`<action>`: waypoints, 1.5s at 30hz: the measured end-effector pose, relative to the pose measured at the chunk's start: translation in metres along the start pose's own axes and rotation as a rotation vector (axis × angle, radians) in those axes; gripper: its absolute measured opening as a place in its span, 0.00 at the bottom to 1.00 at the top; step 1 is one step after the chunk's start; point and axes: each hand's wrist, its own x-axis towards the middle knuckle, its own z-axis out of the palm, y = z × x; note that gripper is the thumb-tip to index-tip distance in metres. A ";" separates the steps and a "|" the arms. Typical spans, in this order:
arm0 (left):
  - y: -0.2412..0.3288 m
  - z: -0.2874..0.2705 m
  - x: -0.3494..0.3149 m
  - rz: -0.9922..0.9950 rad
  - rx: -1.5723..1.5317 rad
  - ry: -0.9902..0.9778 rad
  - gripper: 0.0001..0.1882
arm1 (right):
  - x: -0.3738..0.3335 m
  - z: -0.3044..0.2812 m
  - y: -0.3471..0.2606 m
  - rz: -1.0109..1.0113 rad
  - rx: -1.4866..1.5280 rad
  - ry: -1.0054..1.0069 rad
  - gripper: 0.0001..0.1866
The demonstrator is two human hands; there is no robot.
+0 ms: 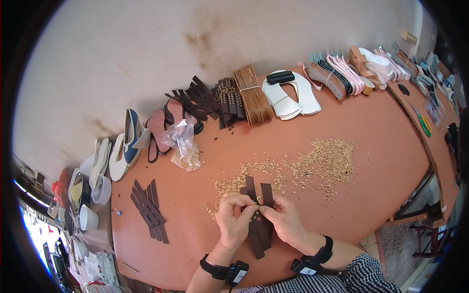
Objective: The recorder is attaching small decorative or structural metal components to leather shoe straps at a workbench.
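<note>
At the near middle of the table, both my hands work on a dark brown strap piece (255, 238) made of crossing strips. A few gold studs show along its middle. My left hand (235, 219) is closed in a pinch, thumb and index fingertip together at the strips. Close against it, my right hand (283, 219) pinches the same piece, the two thumbs nearly touching. Anything tiny between the fingertips is too small to make out. Just beyond the hands, loose gold studs (327, 158) lie scattered and heaped. Off to the left rests another set of crossed brown strips (149, 210).
Along the wall stand studded brown straps (229, 97), a tied tan bundle (252, 95), white sole-shaped pieces (308, 100), wedge soles (337, 73) and sandals. A clear plastic bag (183, 146) of studs sits at left. Scissors (422, 122) lie far right.
</note>
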 end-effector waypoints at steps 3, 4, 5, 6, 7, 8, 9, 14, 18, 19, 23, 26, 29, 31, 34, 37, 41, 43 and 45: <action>0.008 0.006 0.003 -0.146 -0.090 0.054 0.15 | 0.000 -0.002 0.002 -0.024 -0.071 0.011 0.07; 0.012 0.008 0.004 -0.229 -0.153 0.086 0.15 | 0.001 -0.003 0.003 -0.033 -0.106 0.012 0.07; 0.014 0.006 0.004 -0.309 -0.227 0.068 0.15 | 0.002 -0.004 0.003 -0.046 -0.142 0.014 0.07; 0.016 0.003 0.004 -0.389 -0.300 0.049 0.15 | 0.001 -0.004 0.002 -0.065 -0.173 0.011 0.07; 0.017 0.002 0.004 -0.469 -0.374 0.029 0.15 | 0.001 -0.005 0.002 -0.084 -0.204 0.009 0.07; 0.017 0.001 0.003 -0.453 -0.401 0.032 0.15 | 0.000 -0.005 0.002 -0.102 -0.234 0.004 0.07; 0.016 0.001 0.002 -0.438 -0.427 0.034 0.16 | 0.001 -0.004 0.001 -0.097 -0.227 -0.001 0.06; 0.012 0.003 0.002 -0.403 -0.488 0.072 0.18 | 0.002 -0.005 0.000 -0.090 -0.186 -0.043 0.06; 0.008 0.003 0.002 -0.420 -0.523 0.082 0.20 | 0.002 -0.006 -0.001 -0.099 -0.176 -0.059 0.06; 0.009 0.003 0.002 -0.430 -0.539 0.086 0.20 | 0.002 -0.006 0.000 -0.104 -0.172 -0.059 0.06; 0.012 0.004 0.006 -0.466 -0.668 0.097 0.20 | 0.001 -0.007 -0.003 -0.030 -0.163 -0.045 0.07; 0.012 0.006 0.006 -0.317 -0.436 0.081 0.15 | 0.002 -0.007 -0.003 0.003 -0.100 -0.042 0.07; 0.000 0.003 0.002 0.091 0.204 -0.007 0.10 | 0.003 -0.003 -0.006 -0.007 -0.057 -0.043 0.05; 0.013 0.005 0.006 0.158 0.347 -0.055 0.07 | 0.004 -0.005 -0.003 -0.023 -0.041 -0.047 0.05; 0.009 0.003 0.004 0.190 0.387 -0.083 0.07 | 0.003 -0.005 -0.002 -0.037 -0.032 -0.054 0.05; 0.009 0.005 0.002 0.079 0.257 -0.042 0.06 | 0.004 -0.004 0.000 -0.005 0.037 -0.059 0.06; -0.003 0.003 -0.001 -0.169 -0.094 -0.009 0.04 | 0.004 -0.004 -0.003 0.050 0.129 -0.045 0.07; 0.005 0.006 0.000 -0.250 -0.161 -0.040 0.04 | 0.004 -0.003 -0.004 0.062 0.146 -0.044 0.07; 0.002 0.006 0.001 -0.277 -0.155 -0.029 0.04 | 0.004 -0.004 -0.004 0.085 0.168 -0.040 0.07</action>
